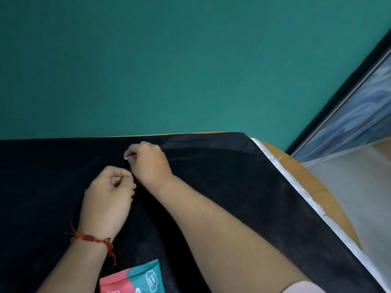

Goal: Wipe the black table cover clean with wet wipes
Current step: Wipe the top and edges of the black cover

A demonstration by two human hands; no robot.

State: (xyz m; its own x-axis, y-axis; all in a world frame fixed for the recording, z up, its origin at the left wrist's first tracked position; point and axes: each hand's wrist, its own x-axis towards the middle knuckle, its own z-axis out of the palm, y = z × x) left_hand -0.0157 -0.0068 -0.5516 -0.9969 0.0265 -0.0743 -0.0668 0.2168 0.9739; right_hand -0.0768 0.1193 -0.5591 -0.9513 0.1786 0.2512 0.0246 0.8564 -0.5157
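- The black table cover lay across the lower half of the frame. It looked like thin, soft cloth, likely to ruck under a wipe, so best held flat near an edge.
- The wipes pack, bottom centre, looked light and crinkly.
- The left hand and right hand, mid-frame, had curled fingers; whether they pinched anything could not be told.

Red thread bracelet on left wrist, pale sleeve right.

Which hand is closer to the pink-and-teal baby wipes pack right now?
Left. The left hand lies beyond the pink-and-teal baby wipes pack; the right hand is farther on, toward the teal wall.
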